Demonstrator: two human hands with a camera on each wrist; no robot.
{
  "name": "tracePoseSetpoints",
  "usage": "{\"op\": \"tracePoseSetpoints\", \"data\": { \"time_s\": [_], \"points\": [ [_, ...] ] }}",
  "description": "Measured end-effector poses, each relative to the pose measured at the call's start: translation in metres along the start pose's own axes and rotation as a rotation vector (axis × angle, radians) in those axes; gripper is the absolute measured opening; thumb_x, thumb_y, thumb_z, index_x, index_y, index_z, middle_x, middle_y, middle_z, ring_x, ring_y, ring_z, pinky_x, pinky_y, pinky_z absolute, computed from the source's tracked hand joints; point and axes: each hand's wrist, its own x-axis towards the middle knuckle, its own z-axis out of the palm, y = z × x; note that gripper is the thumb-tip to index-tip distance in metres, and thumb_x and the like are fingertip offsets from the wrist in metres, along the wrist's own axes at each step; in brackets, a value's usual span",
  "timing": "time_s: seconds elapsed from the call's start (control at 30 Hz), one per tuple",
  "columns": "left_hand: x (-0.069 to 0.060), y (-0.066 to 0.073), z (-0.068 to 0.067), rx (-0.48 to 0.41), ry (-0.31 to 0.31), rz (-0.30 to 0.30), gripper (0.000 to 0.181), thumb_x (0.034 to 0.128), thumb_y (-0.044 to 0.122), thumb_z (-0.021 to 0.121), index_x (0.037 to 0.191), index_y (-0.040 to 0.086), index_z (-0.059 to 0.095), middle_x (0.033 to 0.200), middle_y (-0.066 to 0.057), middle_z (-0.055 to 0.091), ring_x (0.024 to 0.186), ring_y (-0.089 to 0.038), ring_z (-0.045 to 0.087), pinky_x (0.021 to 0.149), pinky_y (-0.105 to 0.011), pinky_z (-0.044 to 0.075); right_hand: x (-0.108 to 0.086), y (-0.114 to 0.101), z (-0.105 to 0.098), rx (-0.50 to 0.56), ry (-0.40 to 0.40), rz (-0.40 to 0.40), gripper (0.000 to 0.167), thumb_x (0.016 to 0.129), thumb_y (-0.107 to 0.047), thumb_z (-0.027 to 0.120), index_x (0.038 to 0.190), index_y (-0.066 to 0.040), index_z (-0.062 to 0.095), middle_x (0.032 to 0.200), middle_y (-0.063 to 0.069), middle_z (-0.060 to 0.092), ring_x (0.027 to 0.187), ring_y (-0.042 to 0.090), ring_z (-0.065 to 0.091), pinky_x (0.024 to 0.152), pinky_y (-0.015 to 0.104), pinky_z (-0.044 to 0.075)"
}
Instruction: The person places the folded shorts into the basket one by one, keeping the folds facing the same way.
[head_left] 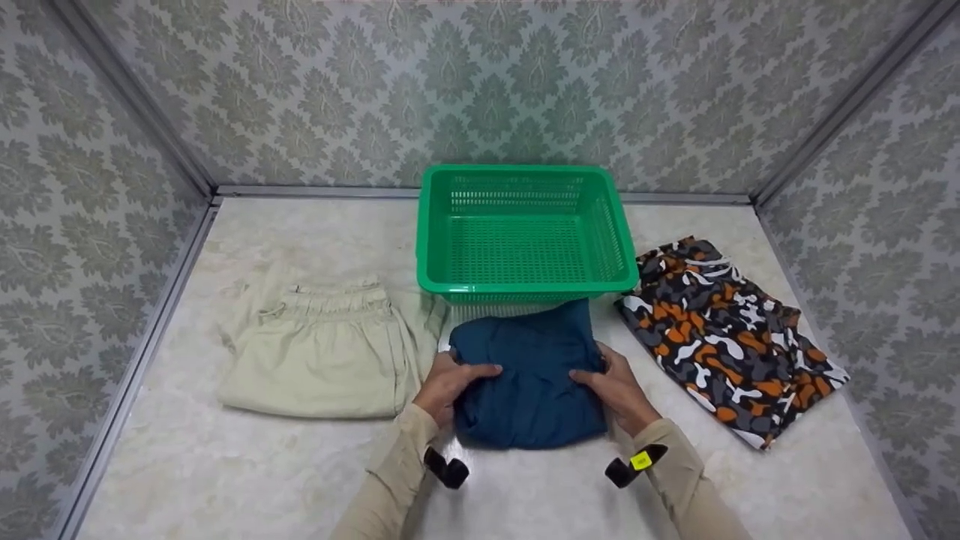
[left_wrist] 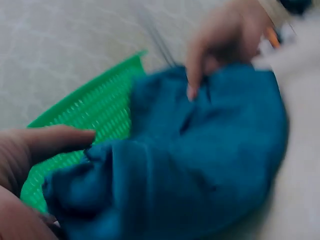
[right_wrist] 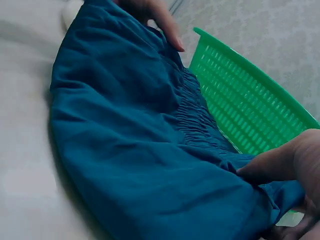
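A pair of folded dark blue shorts (head_left: pixel 529 382) is held between my two hands, just in front of the green basket. Its gathered elastic waistband shows in the right wrist view, on the edge towards the basket. My left hand (head_left: pixel 448 384) grips the left side, thumb on top and fingers hidden beneath the cloth. On the opposite side my right hand (head_left: pixel 621 388) pinches the edge in the same way, its thumb (right_wrist: pixel 270 165) pressing on the fabric near the waistband. Slight blur softens the left wrist view.
The green plastic basket (head_left: pixel 525 288) stands against the back wall with nothing inside. Beige shorts (head_left: pixel 322 367) lie folded on the left of the table (head_left: pixel 225 480). Camouflage-patterned shorts (head_left: pixel 727 345) in orange, black and white lie at the right, touching the basket's corner.
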Motion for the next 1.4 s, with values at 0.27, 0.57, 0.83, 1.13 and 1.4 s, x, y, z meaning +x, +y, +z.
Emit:
{"op": "tracePoseSetpoints", "data": {
  "time_s": [0.27,0.57,0.83,1.13,1.4],
  "points": [
    [0.000,-0.009,-0.004,0.361,-0.050,0.236,0.085,0.0831,-0.001,0.069,0.157,-0.004,0.027,0.160,-0.025,0.031,0.149,-0.039,0.026,0.119,-0.051,0.024,-0.008,0.004,0.004,-0.130,0.006,-0.275,0.056,0.094,0.002,0.066,0.147,-0.013,0.052,0.149,0.010,0.050,0.143,0.027,0.037,0.118,0.050,0.024],
    [-0.012,-0.016,-0.008,0.596,-0.136,0.600,0.100,0.0890,-0.012,0.062,0.164,0.025,0.006,0.099,-0.028,0.068,0.060,-0.028,0.058,0.068,-0.042,0.048,-0.021,0.006,-0.001,-0.187,-0.096,-0.342,0.056,0.100,-0.002,0.061,0.149,-0.024,0.046,0.152,0.001,0.045,0.145,0.021,0.034,0.118,0.050,0.022],
    [-0.033,0.006,-0.008,0.703,-0.214,0.752,0.055,0.0927,-0.014,0.056,0.136,0.019,0.063,0.129,-0.003,0.067,0.099,-0.018,0.067,0.092,-0.041,0.052,-0.039,-0.017,-0.010,-0.125,-0.098,-0.362,0.060,0.098,-0.005,0.066,0.152,-0.019,0.044,0.154,0.002,0.044,0.145,0.020,0.033,0.119,0.047,0.020],
    [-0.039,0.080,-0.007,0.660,-0.186,0.750,0.036,0.0978,-0.004,0.055,0.127,0.010,0.071,0.129,-0.005,0.067,0.129,-0.024,0.056,0.108,-0.042,0.044,-0.033,-0.086,-0.026,-0.063,-0.076,-0.349,0.069,0.097,-0.012,0.069,0.158,-0.014,0.035,0.162,0.006,0.028,0.150,0.021,0.020,0.121,0.048,0.015],
    [-0.002,0.144,-0.001,0.650,-0.189,0.701,0.039,0.0990,-0.002,0.054,0.136,0.007,0.064,0.139,-0.007,0.061,0.138,-0.021,0.047,0.113,-0.039,0.038,0.008,-0.145,-0.027,-0.152,-0.015,-0.382,0.081,0.093,-0.014,0.074,0.160,-0.013,0.029,0.161,0.014,0.030,0.147,0.031,0.029,0.117,0.052,0.026]
  ]
}}
